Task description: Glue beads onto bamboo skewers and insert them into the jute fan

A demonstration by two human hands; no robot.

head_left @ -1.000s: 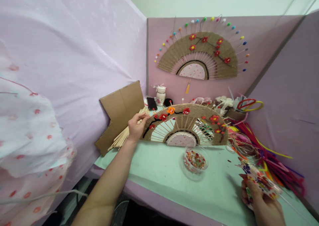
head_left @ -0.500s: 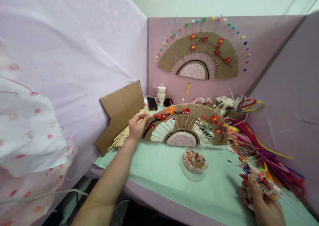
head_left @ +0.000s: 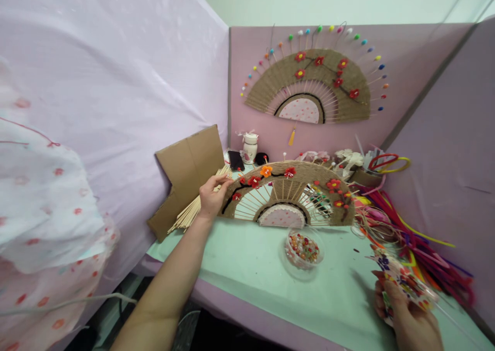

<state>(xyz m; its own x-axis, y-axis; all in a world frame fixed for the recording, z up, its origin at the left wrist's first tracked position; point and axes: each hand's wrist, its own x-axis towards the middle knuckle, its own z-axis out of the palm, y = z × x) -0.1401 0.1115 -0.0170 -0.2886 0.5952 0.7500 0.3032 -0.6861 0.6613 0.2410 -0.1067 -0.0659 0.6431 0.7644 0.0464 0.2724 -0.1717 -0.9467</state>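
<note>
My left hand (head_left: 212,196) pinches the upper left edge of a decorative fan (head_left: 280,194), which stands upright on the table. Brown twine wraps the fan's arc, with red and orange flowers, a dark branch line and thin sticks fanning from a dotted half-circle base. At the lower right, my right hand (head_left: 404,310) grips a hot glue gun (head_left: 404,281) with a colourful flower pattern; a pale stick extends from its rear, and its tip points up and left, apart from the fan. In front of the fan sits a clear round tub of beads (head_left: 303,250).
A similar fan (head_left: 332,83) with coloured pompom tips hangs on the back panel. Cardboard (head_left: 189,170) and bamboo sticks (head_left: 189,214) lie at left, near a phone (head_left: 235,160) and white bottle (head_left: 250,149). Pipe cleaners (head_left: 421,253) and scissors (head_left: 386,163) are at right.
</note>
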